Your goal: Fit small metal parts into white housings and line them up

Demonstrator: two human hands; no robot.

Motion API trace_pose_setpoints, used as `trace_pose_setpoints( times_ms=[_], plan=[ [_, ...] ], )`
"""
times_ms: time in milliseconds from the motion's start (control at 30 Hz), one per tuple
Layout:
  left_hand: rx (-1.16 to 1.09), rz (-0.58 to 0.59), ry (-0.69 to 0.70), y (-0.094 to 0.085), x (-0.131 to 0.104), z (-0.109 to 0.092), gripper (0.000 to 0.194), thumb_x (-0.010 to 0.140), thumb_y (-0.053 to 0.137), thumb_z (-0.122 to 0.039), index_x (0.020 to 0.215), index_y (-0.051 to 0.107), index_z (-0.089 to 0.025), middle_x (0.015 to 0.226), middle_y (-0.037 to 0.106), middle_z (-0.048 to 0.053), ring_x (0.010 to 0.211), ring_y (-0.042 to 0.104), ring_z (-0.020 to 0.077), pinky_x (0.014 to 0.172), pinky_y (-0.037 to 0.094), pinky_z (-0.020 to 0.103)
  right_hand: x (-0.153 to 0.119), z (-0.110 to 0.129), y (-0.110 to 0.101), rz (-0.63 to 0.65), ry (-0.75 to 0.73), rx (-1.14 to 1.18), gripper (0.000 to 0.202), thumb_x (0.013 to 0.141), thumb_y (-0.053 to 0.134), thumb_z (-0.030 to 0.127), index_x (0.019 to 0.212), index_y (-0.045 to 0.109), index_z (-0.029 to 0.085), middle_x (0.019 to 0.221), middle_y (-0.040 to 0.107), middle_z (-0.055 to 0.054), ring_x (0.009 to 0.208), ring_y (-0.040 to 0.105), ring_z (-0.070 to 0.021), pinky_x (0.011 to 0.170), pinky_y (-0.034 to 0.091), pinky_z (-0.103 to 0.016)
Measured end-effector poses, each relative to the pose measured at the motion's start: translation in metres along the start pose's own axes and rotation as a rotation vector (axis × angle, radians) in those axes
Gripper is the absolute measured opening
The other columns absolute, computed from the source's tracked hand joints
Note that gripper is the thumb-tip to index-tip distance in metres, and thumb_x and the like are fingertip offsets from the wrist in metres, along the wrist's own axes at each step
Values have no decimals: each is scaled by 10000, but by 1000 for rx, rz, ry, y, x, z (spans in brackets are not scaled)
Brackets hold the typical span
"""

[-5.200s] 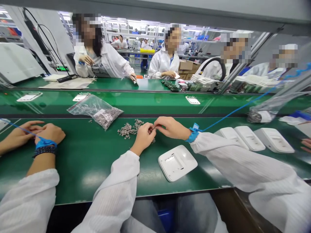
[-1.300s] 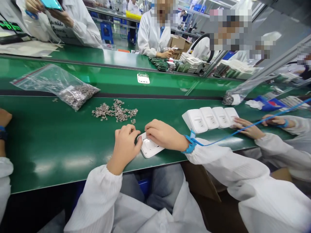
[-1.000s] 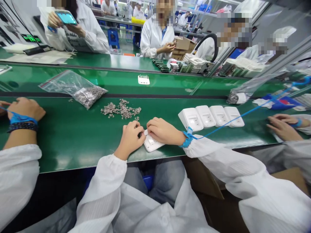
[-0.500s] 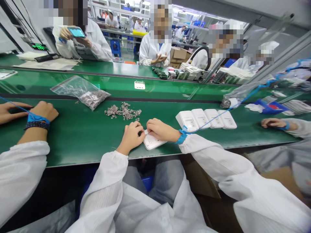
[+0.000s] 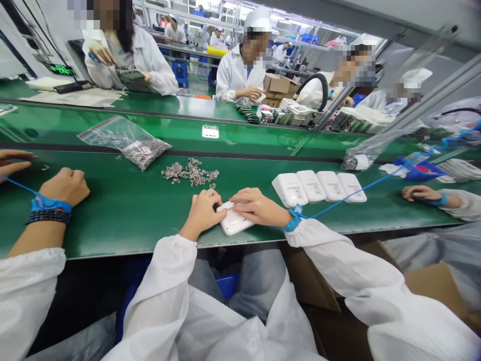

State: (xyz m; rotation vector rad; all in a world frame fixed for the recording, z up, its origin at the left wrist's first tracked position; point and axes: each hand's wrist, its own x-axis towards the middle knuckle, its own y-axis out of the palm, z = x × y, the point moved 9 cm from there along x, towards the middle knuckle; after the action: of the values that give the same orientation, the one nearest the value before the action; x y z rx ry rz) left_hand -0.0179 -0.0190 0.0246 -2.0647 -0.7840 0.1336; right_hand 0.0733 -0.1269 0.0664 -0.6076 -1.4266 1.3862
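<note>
A white plastic casing [image 5: 235, 223] lies on the green work surface near its front edge, with slots and recesses on its upper face. My left hand [image 5: 203, 213] grips the casing's left side, thumb over its rim. My right hand [image 5: 263, 208] rests across the casing's right part, fingertips bunched at its upper face. Anything small between those fingertips is hidden. Just beyond my hands lies a loose pile of small metal clips [image 5: 195, 173]. Several white casings [image 5: 293, 188] stand in a row right of my right hand.
A clear plastic bag of metal pieces [image 5: 145, 150] lies at left behind the pile. A white part [image 5: 210, 131] rests on the green strip beyond. Co-workers' hands lie on the bench at left [image 5: 65, 186] and right [image 5: 421, 193]. A blue cord [image 5: 338, 203] runs from my right wrist.
My right hand has shifted slightly right, its fingers straighter over the casing. The casing has moved a little left and down. Across the bench, a person has lowered a phone.
</note>
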Motion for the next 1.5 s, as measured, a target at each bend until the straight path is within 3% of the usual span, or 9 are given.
trace_pose_setpoints(
  times_ms=[400, 667, 800, 933, 1067, 1167, 1300, 1400, 1500],
  plan=[
    [79, -77, -65, 5, -3, -6, 161, 771, 659, -276, 725, 538, -181, 883, 630, 10, 938, 543, 186, 806, 317, 368, 0, 3, 6, 32, 11, -79, 282, 1038, 474, 265, 1067, 748, 205, 1314, 613, -97, 1169, 489, -268, 961, 359, -457],
    [264, -175, -6, -4, -23, -20, 179, 827, 645, -302, 744, 539, -184, 866, 629, 40, 919, 565, 198, 829, 327, 404, 8, 5, -8, -276, 74, 233, 263, 1018, 474, 222, 1176, 680, 180, 1189, 685, -100, 1137, 592, -202, 975, 479, -407],
    [386, -262, -123, -44, -74, 13, 137, 886, 597, -316, 826, 592, -193, 983, 665, 60, 970, 575, 217, 879, 337, 426, -11, 2, -29, -336, 232, 142, 293, 1008, 507, 294, 1252, 639, 200, 1389, 571, -127, 1293, 514, -250, 1084, 441, -473],
    [555, -428, -354, -111, -136, 71, 166, 917, 553, -337, 838, 599, -199, 1041, 663, 64, 984, 581, 245, 860, 363, 439, -100, -48, -56, -420, 808, -379, 409, 992, 502, 417, 1224, 624, 103, 1284, 594, -212, 1207, 531, -359, 1010, 435, -552],
    [668, -711, -581, -158, -165, 95, 223, 933, 541, -396, 984, 603, -187, 1152, 606, 123, 1069, 561, 316, 865, 387, 479, -153, -69, -38, -167, 1146, -600, 461, 986, 486, 460, 1211, 612, 77, 1131, 643, -213, 1075, 551, -411, 825, 464, -535],
    [578, -744, -419, -135, -124, 65, 179, 943, 533, -340, 1001, 608, -188, 1117, 607, 121, 1056, 568, 285, 879, 406, 453, -109, -39, -7, -112, 875, -447, 349, 998, 491, 429, 1165, 616, 149, 1072, 652, -161, 1028, 576, -356, 842, 473, -506],
    [324, -364, -156, -53, -27, 21, 145, 943, 538, -269, 1018, 638, -196, 1075, 646, 84, 1013, 578, 236, 818, 399, 391, -34, 8, 12, -242, 582, -118, 294, 1011, 481, 323, 1258, 554, 181, 1174, 606, -162, 1072, 598, -299, 906, 517, -462],
    [300, -211, -180, -19, 12, 17, 149, 950, 519, -252, 979, 650, -187, 1060, 645, 92, 1020, 564, 253, 804, 373, 391, 5, 6, 4, -260, 585, -18, 260, 1010, 473, 254, 1235, 570, 167, 1175, 592, -150, 1006, 614, -254, 858, 539, -412],
    [299, -165, -156, -11, 21, 20, 200, 980, 459, -248, 934, 647, -194, 1037, 644, 91, 1012, 556, 251, 787, 346, 381, 47, -14, -3, -112, 478, -17, 191, 1012, 474, 204, 1108, 637, 172, 1069, 620, -116, 1002, 592, -236, 879, 517, -385]
  ],
)
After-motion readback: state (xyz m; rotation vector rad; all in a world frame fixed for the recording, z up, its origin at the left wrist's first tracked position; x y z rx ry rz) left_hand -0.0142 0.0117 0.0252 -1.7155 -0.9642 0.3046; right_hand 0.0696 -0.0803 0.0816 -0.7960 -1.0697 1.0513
